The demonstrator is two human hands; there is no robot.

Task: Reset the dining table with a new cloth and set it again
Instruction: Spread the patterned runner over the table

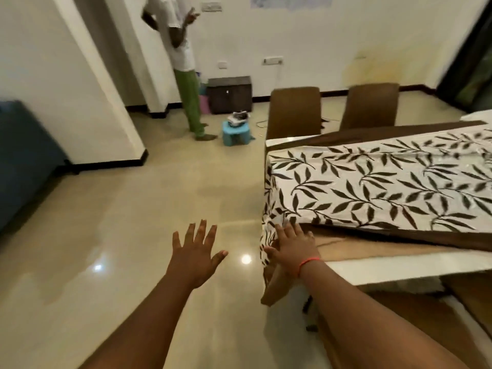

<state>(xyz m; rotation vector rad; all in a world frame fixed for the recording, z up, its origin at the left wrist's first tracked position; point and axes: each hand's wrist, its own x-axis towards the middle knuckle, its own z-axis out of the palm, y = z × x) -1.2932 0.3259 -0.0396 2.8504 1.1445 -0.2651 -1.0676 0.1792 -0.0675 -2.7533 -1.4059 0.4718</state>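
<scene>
The leaf-patterned cloth (372,187) lies across the counter (399,267), its end draped over the near corner. The right hand (291,247) presses flat there, fingers straight; the left hand (195,251) hovers over the floor, fingers spread.

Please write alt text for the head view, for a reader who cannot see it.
A person's right hand rests flat on the corner of a leaf-print cloth half covering a table, while the left hand hovers open over the floor. Two chairs stand behind, and another person stands by the wall.
</scene>
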